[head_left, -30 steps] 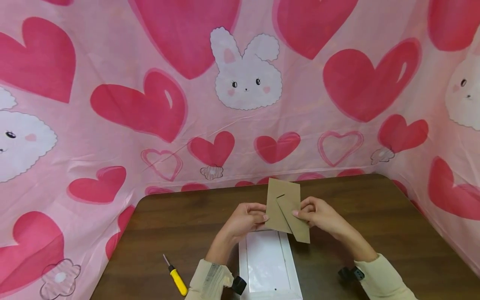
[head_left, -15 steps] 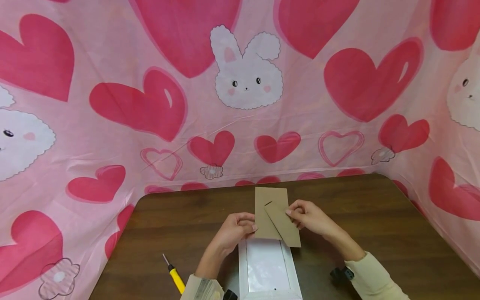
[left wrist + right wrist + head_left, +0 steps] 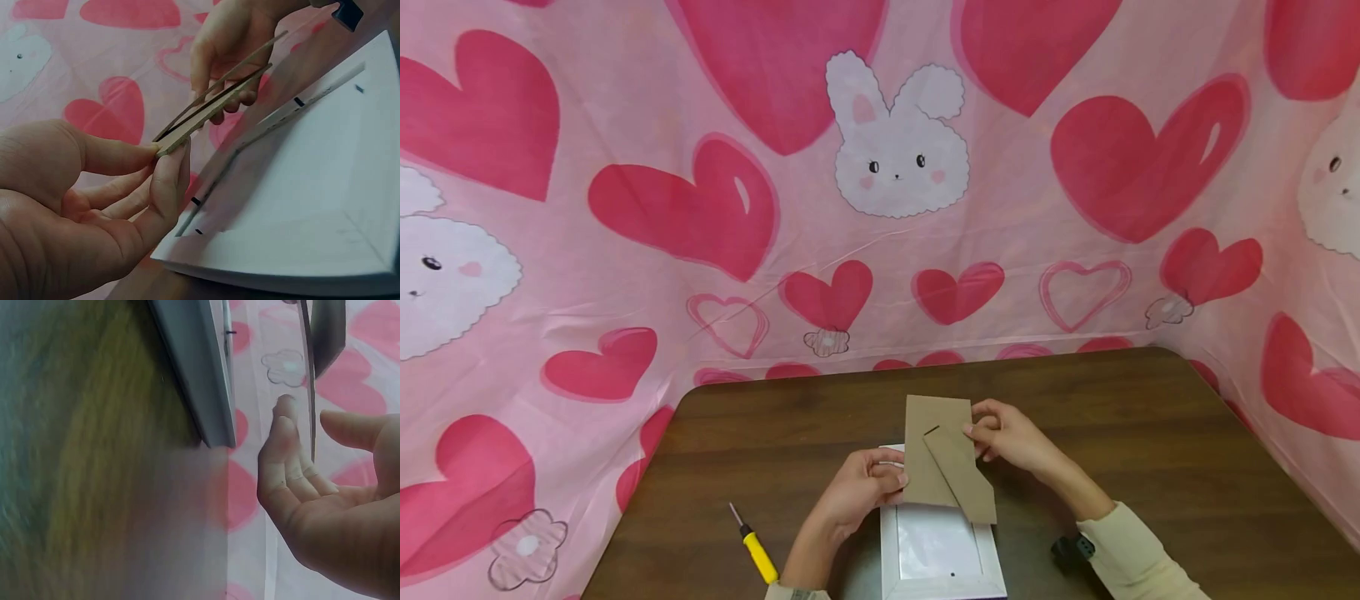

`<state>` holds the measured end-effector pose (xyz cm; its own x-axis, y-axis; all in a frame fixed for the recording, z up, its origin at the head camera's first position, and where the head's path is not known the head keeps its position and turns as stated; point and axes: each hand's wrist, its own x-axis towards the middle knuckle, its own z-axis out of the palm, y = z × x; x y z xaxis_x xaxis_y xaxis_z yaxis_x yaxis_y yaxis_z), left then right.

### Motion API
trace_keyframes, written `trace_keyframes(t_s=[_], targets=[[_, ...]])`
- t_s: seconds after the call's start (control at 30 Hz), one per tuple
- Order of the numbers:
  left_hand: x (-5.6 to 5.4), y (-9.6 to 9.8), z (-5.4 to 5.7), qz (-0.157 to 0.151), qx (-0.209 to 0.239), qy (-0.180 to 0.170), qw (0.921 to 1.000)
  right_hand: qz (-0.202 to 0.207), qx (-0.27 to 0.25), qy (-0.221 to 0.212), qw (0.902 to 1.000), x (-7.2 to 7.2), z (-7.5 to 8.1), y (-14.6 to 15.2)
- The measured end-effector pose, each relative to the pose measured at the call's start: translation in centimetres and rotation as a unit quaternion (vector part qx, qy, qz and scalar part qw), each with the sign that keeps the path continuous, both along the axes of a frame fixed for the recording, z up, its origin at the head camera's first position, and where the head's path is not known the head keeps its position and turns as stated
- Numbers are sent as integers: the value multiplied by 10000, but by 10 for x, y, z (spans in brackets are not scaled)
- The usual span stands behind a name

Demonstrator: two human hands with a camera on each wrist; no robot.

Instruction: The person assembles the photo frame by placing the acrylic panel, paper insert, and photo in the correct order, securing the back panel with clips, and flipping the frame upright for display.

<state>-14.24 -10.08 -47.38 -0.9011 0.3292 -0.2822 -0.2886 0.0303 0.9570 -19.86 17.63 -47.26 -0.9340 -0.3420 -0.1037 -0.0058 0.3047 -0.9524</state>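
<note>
A brown picture-frame backing board (image 3: 917, 433) with an easel leg (image 3: 961, 479) on its back is held tilted above the far part of a white picture frame (image 3: 928, 546). My left hand (image 3: 859, 493) pinches the board's left edge between thumb and fingers, as the left wrist view also shows. At the right edge, my right hand (image 3: 1011, 437) holds the board with the thumb on the near face and fingers behind. The frame lies back side up, with small dark tabs (image 3: 299, 101) along its inner opening. The board hides part of the frame's far end.
A screwdriver with a yellow handle (image 3: 760, 558) lies on the dark wooden table (image 3: 760, 450), left of the frame. A pink curtain (image 3: 730, 250) with hearts and rabbits hangs behind the table. A black wrist camera (image 3: 1071, 550) sits by the right sleeve.
Both hands have brought the backing board left and toward me, lower over the picture frame, so it now covers more of the frame's far end. The screwdriver has stayed in place.
</note>
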Motion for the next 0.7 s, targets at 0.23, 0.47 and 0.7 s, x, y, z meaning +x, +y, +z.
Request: trace_keyframes(t_s=[0.23,0.47,0.7], targets=[[14,-5,-7,-47,26,-101,9999,122,-54,408,9991,6,-2,-7],[32,-10,-10,-141,-493,-231,9984,699,-88,485,9963,14,-6,-10],[43,-11,-10,-178,-1090,-80,9938,932,-159,404,9947,21,-12,-14]])
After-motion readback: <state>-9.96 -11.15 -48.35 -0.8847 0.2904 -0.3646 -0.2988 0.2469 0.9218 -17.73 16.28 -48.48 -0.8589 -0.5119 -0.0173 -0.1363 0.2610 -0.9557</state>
